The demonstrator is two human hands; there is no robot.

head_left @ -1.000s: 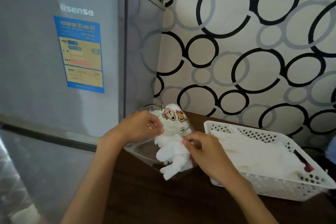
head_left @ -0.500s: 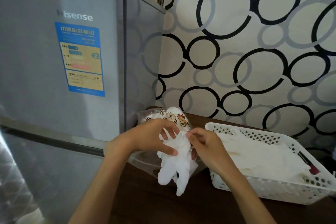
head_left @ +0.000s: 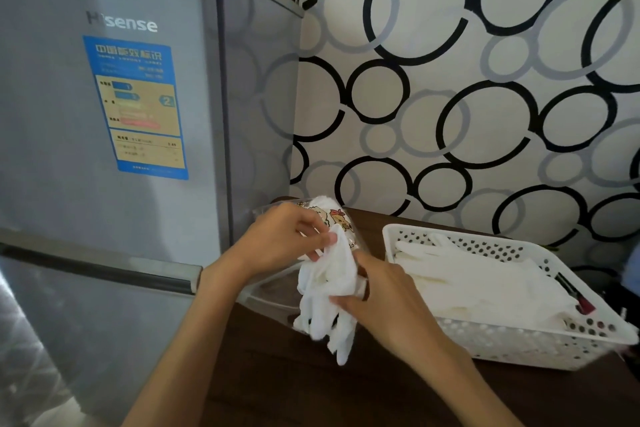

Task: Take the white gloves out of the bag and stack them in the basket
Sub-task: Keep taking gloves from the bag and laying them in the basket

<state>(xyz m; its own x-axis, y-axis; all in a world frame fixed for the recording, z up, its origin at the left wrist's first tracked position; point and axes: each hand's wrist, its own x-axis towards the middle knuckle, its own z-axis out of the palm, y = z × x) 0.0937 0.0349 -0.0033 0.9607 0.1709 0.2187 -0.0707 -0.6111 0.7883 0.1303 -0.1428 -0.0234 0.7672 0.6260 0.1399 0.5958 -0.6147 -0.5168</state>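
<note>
White glove is pinched by left hand and right hand, left of white basket, before clear bag.

Fridge left of table, bag beside it, basket right, gloves stacked inside

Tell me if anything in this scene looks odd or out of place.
One thing: a dark, red-tipped object, too blurred to identify, lies among the white gloves near the right wall of the basket. Otherwise, both hands, left and right, simply hold a glove in front of the bag.
</note>
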